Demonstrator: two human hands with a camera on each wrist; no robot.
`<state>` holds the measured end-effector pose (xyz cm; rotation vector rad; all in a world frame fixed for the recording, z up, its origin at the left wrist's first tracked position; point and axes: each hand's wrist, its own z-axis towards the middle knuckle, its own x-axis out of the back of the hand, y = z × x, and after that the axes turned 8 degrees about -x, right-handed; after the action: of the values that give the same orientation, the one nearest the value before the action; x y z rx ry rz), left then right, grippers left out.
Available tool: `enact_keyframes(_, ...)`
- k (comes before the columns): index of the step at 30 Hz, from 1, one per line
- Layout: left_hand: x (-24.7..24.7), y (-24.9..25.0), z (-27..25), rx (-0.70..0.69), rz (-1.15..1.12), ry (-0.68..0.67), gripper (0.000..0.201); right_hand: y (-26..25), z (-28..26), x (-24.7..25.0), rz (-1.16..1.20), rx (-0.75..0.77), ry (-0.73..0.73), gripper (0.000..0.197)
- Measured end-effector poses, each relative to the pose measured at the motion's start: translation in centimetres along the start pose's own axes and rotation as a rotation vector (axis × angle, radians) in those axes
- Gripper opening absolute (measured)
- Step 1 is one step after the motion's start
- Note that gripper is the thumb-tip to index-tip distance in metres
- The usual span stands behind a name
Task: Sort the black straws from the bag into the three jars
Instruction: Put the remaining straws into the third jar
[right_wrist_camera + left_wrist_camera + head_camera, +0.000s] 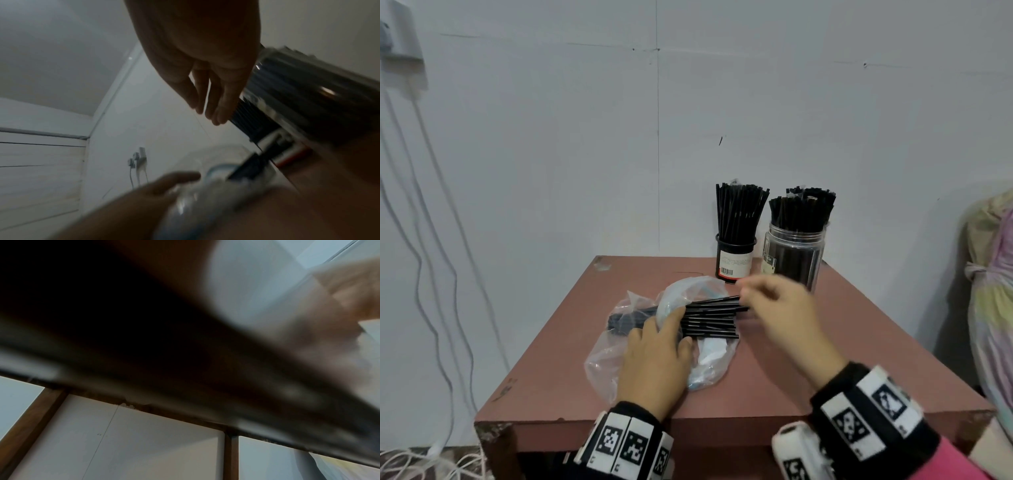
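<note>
A clear plastic bag [606, 359] lies on the reddish-brown table [791, 377], and a bundle of black straws [712, 318] sticks out of it to the right. My left hand [674, 325] rests flat on the bag and the straws, fingers stretched over them. Just above the straws' right ends hovers my right hand [753, 294], fingers straight and empty in the right wrist view [207, 110]. At the table's back stand a black labelled jar [736, 263] and a clear jar [796, 263], both packed with upright straws. I see no third jar. The left wrist view is dark and blurred.
White cables [424, 240] hang down the wall on the left. A pastel cloth bundle [993, 291] stands beside the table on the right. The wall rises directly behind the jars. Bare tabletop lies to the right of the bag.
</note>
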<state>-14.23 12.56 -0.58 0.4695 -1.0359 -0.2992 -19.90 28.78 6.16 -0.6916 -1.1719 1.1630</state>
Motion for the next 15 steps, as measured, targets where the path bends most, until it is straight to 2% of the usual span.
enact_keyframes(2, 0.0, 0.1, 0.0, 0.003, 0.013, -0.003, 0.05, 1.7, -0.8, -1.5, -0.222, -0.025, -0.065, 0.017)
enact_keyframes(4, 0.0, 0.1, 0.1, 0.004, 0.037, -0.013, 0.05, 2.3, -1.1, -2.6, -0.384, 0.026, -0.092, 0.019)
enact_keyframes(8, 0.0, 0.1, 0.0, 0.007, 0.054, -0.024, 0.05, 3.4, -1.1, -4.4, -0.47, 0.07, -0.104, 0.021)
enact_keyframes(12, -0.1, 0.2, 0.0, 0.012, 0.04, -0.027, 0.051, 4.7, -1.2, -5.1, -0.726, 0.07, -0.101, 0.036)
enact_keyframes(15, -0.2, 0.1, 0.1, 0.021, 0.041, -0.023, 0.052, 4.7, -1.3, -4.8, -0.804, 0.075, -0.06, 0.038)
